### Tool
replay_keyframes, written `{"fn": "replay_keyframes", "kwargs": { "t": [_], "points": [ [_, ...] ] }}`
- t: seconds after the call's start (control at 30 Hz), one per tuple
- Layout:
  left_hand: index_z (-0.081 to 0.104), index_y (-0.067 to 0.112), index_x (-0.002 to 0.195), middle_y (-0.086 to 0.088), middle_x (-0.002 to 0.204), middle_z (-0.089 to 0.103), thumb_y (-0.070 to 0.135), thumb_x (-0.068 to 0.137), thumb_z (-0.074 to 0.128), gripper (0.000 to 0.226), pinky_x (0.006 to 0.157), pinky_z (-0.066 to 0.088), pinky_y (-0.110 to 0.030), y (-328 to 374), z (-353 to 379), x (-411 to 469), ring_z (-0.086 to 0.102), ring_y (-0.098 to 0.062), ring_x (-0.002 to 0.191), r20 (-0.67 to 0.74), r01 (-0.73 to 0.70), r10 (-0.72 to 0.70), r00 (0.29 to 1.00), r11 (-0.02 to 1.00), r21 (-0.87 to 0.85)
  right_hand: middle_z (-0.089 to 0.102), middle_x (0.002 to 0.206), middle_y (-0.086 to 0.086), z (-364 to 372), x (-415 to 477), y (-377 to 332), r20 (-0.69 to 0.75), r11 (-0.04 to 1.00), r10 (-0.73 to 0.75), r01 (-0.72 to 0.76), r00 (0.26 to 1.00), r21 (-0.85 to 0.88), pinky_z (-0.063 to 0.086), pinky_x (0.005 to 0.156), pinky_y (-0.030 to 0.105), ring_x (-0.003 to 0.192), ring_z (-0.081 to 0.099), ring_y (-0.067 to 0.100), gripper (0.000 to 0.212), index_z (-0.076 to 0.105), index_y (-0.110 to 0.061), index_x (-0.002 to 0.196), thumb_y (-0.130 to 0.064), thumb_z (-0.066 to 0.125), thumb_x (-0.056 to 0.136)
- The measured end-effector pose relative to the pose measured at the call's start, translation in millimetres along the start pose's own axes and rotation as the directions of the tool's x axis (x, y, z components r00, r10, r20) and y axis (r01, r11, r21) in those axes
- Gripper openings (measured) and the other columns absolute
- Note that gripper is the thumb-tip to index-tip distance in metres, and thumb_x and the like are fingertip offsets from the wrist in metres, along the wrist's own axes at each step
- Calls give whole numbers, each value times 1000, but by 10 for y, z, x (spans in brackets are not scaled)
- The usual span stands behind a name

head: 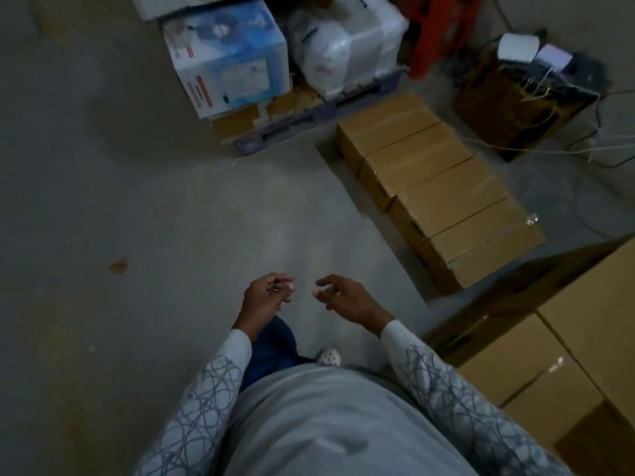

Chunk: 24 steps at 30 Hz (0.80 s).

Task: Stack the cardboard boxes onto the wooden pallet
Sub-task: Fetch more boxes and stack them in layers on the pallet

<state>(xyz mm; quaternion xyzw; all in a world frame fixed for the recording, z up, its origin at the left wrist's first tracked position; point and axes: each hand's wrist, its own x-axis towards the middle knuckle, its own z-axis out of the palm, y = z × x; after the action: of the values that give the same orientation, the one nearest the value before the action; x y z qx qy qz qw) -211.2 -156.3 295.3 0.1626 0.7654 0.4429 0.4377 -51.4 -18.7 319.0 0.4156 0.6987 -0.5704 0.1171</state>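
Cardboard boxes lie apart, ahead-right of the loosely curled, empty left hand and right hand.

Cuts off the big cardboard boxes at the right edge; hides most of the pallet under its load (material unclear); blurs print on the blue-and-white carton.

Pale grey top, scribble-patterned sleeves, blue trousers, white perforated shoe.
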Motion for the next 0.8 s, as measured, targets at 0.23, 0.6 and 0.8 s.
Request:
{"fn": "replay_keyframes", "kwargs": {
  "t": [0.23, 0.6, 0.8],
  "points": [
    [76, 18, 100, -13, 94, 76, 10, 91, 73, 12, 63, 51, -24, 769, -82, 2062, 69, -21, 82, 125, -10, 4, 992, 999, 50, 73, 111, 12, -738, 1442, -410, -51, 985, 45, -36, 998, 168, 47, 61, 10, 77, 69, 11, 28, 68, -15, 127, -27, 65, 102],
    [74, 18, 102, -10, 98, 75, 9, 93, 69, 14, 59, 48, -12, 3063, 44, 4683, 66, -5, 69, 369, -151, 47, 928, 954, 257, 74, 107, 3, -2547, 3054, -1652, -455, 875, 166, 82, 875, 476, 54, 75, 26, 90, 72, 20, 16, 66, -28, 119, -25, 59, 105],
    [72, 19, 105, -9, 103, 76, 11, 95, 65, 14, 64, 52, -23, 3633, 557, 5834, 68, -13, 78, 413, -84, -64, 908, 941, 329, 73, 110, 5, -3443, 3918, -1477, -489, 800, 310, 54, 816, 597, 55, 84, 34, 97, 70, 21, 22, 67, -17, 125, -20, 59, 105]
  ]
}}
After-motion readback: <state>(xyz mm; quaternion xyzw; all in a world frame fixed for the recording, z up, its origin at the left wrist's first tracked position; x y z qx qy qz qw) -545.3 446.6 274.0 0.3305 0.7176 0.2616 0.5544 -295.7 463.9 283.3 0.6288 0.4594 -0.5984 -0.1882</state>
